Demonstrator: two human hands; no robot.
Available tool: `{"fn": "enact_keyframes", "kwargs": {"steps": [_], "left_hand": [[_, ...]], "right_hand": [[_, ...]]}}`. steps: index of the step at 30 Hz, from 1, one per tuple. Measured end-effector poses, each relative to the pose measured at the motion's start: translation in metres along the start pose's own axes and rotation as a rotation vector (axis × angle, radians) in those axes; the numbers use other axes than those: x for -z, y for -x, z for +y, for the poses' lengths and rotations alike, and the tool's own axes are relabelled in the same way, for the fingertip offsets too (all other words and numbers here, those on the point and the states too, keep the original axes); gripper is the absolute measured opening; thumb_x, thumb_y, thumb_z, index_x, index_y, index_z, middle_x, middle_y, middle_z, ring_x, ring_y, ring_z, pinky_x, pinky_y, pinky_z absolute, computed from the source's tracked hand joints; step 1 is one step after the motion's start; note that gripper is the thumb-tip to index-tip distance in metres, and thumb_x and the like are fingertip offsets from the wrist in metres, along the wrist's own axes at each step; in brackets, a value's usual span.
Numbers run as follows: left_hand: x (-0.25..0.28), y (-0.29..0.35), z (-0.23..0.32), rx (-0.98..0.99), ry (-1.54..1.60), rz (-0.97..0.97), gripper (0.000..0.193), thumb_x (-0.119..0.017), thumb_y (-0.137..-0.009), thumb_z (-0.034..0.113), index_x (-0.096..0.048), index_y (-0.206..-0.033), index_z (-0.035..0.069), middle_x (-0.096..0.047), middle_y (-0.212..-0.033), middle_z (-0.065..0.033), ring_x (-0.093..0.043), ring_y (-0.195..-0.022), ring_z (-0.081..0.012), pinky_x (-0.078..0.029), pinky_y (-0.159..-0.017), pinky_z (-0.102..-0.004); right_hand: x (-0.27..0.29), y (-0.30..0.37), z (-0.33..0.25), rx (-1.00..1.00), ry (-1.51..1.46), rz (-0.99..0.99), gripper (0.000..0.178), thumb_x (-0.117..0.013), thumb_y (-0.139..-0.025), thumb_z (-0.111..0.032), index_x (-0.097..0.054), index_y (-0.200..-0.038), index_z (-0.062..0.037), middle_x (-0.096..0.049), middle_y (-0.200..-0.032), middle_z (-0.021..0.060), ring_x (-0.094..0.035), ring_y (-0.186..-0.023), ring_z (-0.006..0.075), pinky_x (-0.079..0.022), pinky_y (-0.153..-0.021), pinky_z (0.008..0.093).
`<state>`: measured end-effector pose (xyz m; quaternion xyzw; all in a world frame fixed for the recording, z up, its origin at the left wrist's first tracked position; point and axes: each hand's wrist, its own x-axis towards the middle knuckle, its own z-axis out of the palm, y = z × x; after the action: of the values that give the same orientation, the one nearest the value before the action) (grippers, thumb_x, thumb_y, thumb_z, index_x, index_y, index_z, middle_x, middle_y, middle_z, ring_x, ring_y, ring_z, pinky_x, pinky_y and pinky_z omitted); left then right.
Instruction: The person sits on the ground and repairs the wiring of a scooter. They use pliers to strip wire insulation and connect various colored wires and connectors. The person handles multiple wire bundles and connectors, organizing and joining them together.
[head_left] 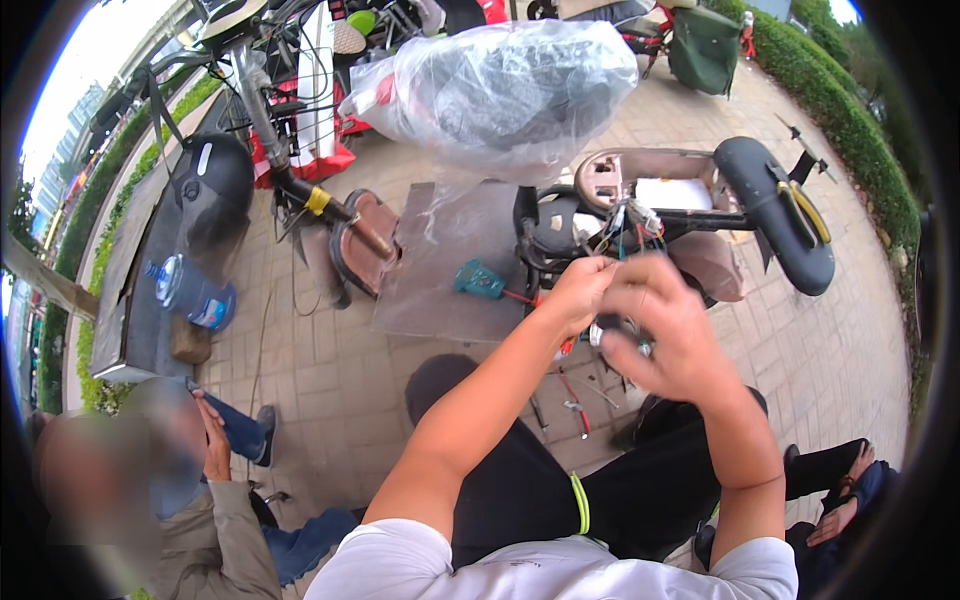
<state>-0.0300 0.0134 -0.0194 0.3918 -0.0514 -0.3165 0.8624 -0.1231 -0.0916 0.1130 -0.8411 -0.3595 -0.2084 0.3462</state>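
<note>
Two hands (576,297) (668,325) hover beside one wire bundle (632,228).

Wires (628,222): sheathed in plastic. Cover (500,85): made of clear plastic (glossy, crinkled). Helmet (222,168): smooth, glossily finished. Water bottle (195,292): translucent plastic.

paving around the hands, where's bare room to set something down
Free: the paving right of the right forearm, below the black rounded part and left of the hedge; also between the water jug and the grey-brown sheet. Crowded: around the left hand and right hand, with wires above and loose tools below.
</note>
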Motion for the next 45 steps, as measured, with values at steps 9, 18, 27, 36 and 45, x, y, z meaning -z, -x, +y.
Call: {"fn": "enact_keyframes", "kwargs": {"steps": [9, 18, 27, 36, 45], "left_hand": [[0.018, -0.01, -0.005, 0.108, -0.021, -0.023, 0.015, -0.066, -0.093, 0.018, -0.063, -0.091, 0.003, -0.063, -0.075, -0.0021, -0.06, -0.06, -0.0106, -0.051, -0.055, -0.0257], [0.005, -0.012, -0.022, 0.042, -0.053, 0.011, 0.021, -0.059, -0.097, 0.021, -0.064, -0.097, 0.001, -0.06, -0.073, -0.002, -0.057, -0.058, -0.0114, -0.049, -0.056, -0.0265], [0.018, -0.003, -0.021, -0.127, -0.238, 0.143, 0.02, -0.057, -0.098, 0.018, -0.063, -0.099, -0.001, -0.056, -0.07, -0.0011, -0.053, -0.055, -0.0104, -0.044, -0.052, -0.0244], [0.006, 0.038, -0.023, -0.218, -0.587, 0.08, 0.078, -0.064, -0.084, -0.003, -0.023, -0.15, -0.002, -0.054, -0.127, -0.0141, -0.055, -0.103, -0.0152, -0.048, -0.089, -0.0294], [-0.001, 0.054, -0.035, -0.136, -0.553, 0.096, 0.074, -0.048, -0.076, -0.009, -0.025, -0.147, -0.008, -0.038, -0.147, -0.0208, -0.039, -0.137, -0.0299, -0.039, -0.109, -0.0424]], "right_hand": [[0.022, -0.197, 0.061, 0.261, 0.692, 0.418, 0.039, -0.053, -0.094, -0.03, -0.058, -0.122, -0.0027, -0.059, -0.116, 0.02, -0.06, -0.102, 0.0376, -0.047, -0.089, 0.045], [0.03, -0.177, 0.087, 0.256, 0.544, 0.393, 0.047, -0.057, -0.092, -0.026, -0.051, -0.129, 0.0023, -0.049, -0.133, 0.0269, -0.048, -0.121, 0.0445, -0.039, -0.102, 0.0475], [-0.013, 0.073, 0.106, -0.43, -0.192, 0.552, 0.017, -0.061, -0.095, -0.008, -0.065, -0.106, 0.0039, -0.066, -0.088, 0.0041, -0.06, -0.078, 0.0086, -0.05, -0.071, 0.0242], [-0.039, 0.132, 0.125, -0.822, -0.697, 0.211, 0.035, -0.064, -0.095, -0.021, -0.06, -0.117, 0.0057, -0.067, -0.105, 0.0085, -0.062, -0.099, 0.0143, -0.049, -0.089, 0.0299], [-0.06, 0.142, 0.113, -0.828, -0.795, 0.06, 0.027, -0.062, -0.088, -0.009, -0.064, -0.11, 0.0052, -0.067, -0.084, 0.0087, -0.062, -0.074, 0.0106, -0.051, -0.067, 0.028]]}}
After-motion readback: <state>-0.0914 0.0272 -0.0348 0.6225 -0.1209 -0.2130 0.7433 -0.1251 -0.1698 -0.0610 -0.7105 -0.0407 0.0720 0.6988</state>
